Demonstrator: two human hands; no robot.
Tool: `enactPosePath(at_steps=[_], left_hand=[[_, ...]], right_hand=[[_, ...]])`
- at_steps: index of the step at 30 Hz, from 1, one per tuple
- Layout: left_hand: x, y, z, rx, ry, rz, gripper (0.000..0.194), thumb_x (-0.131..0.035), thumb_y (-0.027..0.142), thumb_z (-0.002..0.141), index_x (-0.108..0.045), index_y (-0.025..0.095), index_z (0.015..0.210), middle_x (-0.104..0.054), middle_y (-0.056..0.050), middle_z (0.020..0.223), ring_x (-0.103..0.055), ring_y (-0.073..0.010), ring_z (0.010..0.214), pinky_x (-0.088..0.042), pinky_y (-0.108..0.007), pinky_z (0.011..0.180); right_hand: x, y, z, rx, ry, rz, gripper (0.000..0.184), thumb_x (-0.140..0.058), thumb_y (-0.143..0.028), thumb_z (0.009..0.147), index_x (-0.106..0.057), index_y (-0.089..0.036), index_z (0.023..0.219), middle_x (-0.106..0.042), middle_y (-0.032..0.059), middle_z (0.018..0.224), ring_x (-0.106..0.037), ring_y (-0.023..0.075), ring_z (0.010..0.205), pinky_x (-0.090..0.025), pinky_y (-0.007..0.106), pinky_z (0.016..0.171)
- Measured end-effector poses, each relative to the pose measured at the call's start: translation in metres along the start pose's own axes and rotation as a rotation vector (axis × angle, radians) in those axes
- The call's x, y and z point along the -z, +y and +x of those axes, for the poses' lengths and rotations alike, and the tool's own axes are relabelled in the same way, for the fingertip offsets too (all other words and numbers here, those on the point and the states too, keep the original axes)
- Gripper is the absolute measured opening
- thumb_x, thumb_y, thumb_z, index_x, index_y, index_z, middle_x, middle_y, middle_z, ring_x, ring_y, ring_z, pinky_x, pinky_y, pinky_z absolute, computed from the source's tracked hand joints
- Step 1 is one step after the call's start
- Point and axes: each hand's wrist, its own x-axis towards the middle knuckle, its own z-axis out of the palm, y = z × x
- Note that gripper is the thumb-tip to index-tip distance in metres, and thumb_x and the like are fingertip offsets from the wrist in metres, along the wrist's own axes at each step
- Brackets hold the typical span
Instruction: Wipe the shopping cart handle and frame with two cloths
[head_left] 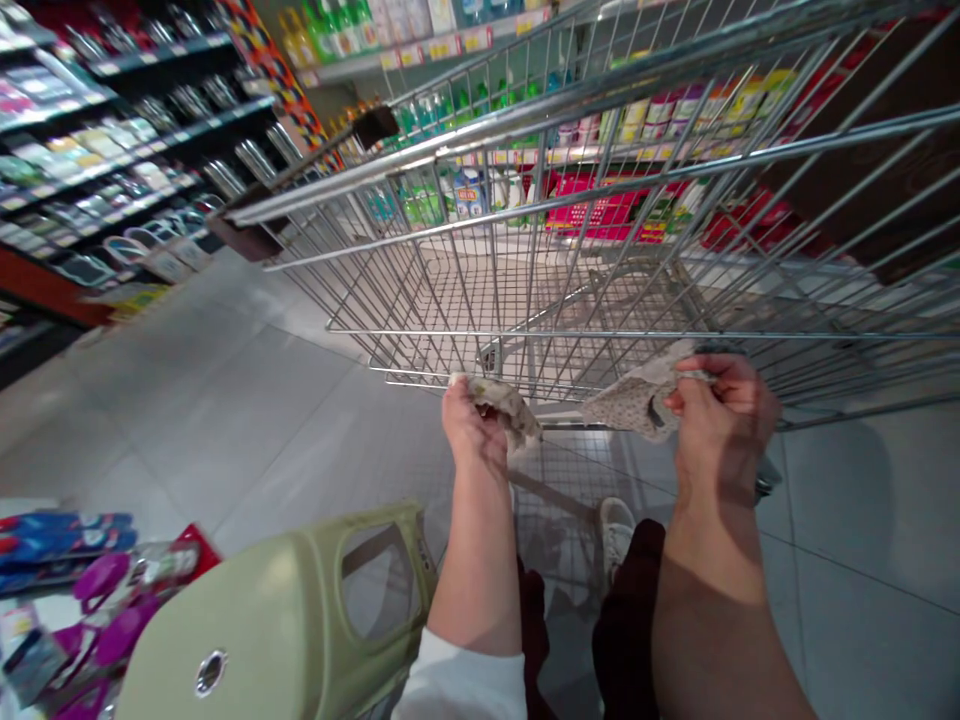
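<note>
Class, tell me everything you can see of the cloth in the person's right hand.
The cloth is pale grey-beige with small dark speckles, and looks like thin, soft fabric. It is rumpled, spreading leftward from the grip of the right hand, which pinches its right end. A dark patch shows near the fingers; whether it is a hole or shadow is unclear. It hangs before the lower wires of the shopping cart; contact with them cannot be confirmed.
</note>
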Motion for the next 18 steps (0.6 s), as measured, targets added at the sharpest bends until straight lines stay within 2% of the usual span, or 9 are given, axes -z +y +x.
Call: enactPosePath(at_steps=[3, 6, 8, 13, 16, 18], left_hand=[[-0.009, 0.001, -0.007, 0.166, 0.097, -0.101, 0.013, -0.060, 0.030, 0.087, -0.053, 0.021, 0.081, -0.058, 0.002, 0.065, -0.057, -0.0141, 0.055, -0.050, -0.029, 0.062], [-0.017, 0.000, -0.013, 0.300, 0.093, -0.067, 0.015, -0.054, 0.028, 0.090, -0.054, 0.019, 0.078, -0.060, 0.001, 0.067, -0.058, -0.0138, 0.054, -0.047, -0.027, 0.060], [-0.020, 0.001, -0.018, 0.300, 0.115, -0.079, 0.016, -0.051, 0.025, 0.092, -0.053, 0.019, 0.077, -0.059, 0.001, 0.066, -0.057, -0.0131, 0.053, -0.046, -0.026, 0.059], [-0.026, 0.005, -0.029, 0.125, 0.131, -0.151, 0.012, -0.058, 0.019, 0.089, -0.053, 0.020, 0.077, -0.056, 0.005, 0.062, -0.054, -0.0110, 0.051, -0.045, -0.023, 0.057], [-0.027, 0.001, -0.031, 0.164, 0.160, -0.163, 0.014, -0.056, 0.021, 0.091, -0.054, 0.020, 0.078, -0.055, 0.004, 0.062, -0.054, -0.0113, 0.050, -0.045, -0.024, 0.057], [-0.027, -0.005, -0.030, 0.236, 0.128, -0.154, 0.016, -0.056, 0.024, 0.092, -0.053, 0.020, 0.077, -0.056, 0.004, 0.062, -0.054, -0.0123, 0.050, -0.044, -0.025, 0.056]], right_hand=[[0.000, -0.001, -0.001, 0.002, 0.000, -0.017, 0.015, -0.062, -0.022, 0.065, -0.068, -0.019, 0.078, -0.059, -0.0047, 0.063, -0.050, 0.0078, 0.046, -0.034, 0.019, 0.041], [0.000, -0.002, -0.002, -0.010, 0.003, -0.013, 0.015, -0.063, -0.022, 0.064, -0.068, -0.019, 0.077, -0.060, -0.0046, 0.064, -0.049, 0.0072, 0.046, -0.034, 0.018, 0.042], [-0.001, -0.002, -0.002, -0.012, 0.000, -0.008, 0.015, -0.062, -0.023, 0.062, -0.068, -0.018, 0.076, -0.060, -0.0048, 0.063, -0.048, 0.0071, 0.045, -0.033, 0.018, 0.042], [-0.001, -0.002, 0.000, -0.023, -0.004, -0.011, 0.017, -0.061, -0.026, 0.062, -0.068, -0.019, 0.076, -0.057, -0.0048, 0.058, -0.048, 0.0084, 0.045, -0.034, 0.018, 0.042], [-0.001, 0.000, 0.001, -0.030, -0.005, -0.002, 0.015, -0.062, -0.027, 0.063, -0.066, -0.020, 0.076, -0.055, -0.0057, 0.057, -0.048, 0.0083, 0.044, -0.034, 0.019, 0.041], [-0.001, 0.001, 0.001, -0.025, -0.005, 0.000, 0.015, -0.063, -0.026, 0.063, -0.066, -0.020, 0.076, -0.055, -0.0059, 0.059, -0.048, 0.0080, 0.044, -0.034, 0.019, 0.041]])
